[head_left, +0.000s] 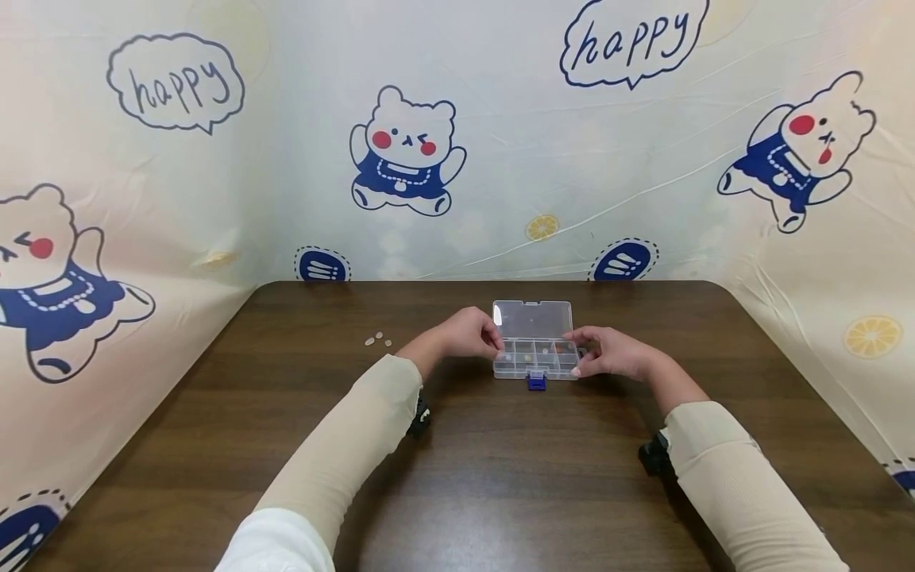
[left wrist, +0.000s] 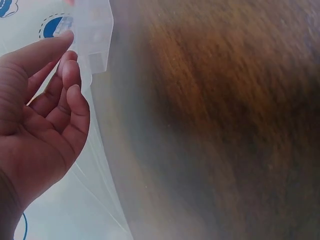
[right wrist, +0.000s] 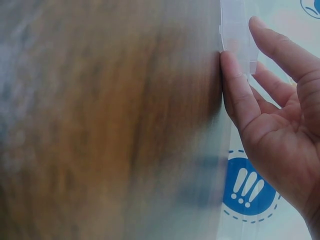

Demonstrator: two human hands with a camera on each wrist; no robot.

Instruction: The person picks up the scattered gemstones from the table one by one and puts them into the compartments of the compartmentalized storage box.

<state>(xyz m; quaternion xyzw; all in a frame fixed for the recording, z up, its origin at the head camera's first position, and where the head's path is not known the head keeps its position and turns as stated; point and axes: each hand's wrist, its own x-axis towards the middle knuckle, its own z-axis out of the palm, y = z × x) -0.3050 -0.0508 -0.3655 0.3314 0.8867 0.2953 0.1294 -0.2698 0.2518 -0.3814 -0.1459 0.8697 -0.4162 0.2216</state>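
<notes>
A clear plastic compartment box stands on the table, its lid raised at the back and a blue latch at the front. My left hand is over the box's left end, thumb and fingertips together. Just past the thumb tip is a small whitish piece, seemingly pinched; the fingers partly hide it. With thumb at the front corner and fingers farther back, my right hand grips the box's right end. Its fingers touch the box wall.
Several small pieces lie in the compartments, including an orange one. A few small whitish ovals sit on the brown wooden table, left of my left hand. A printed cloth encloses the table's back and sides.
</notes>
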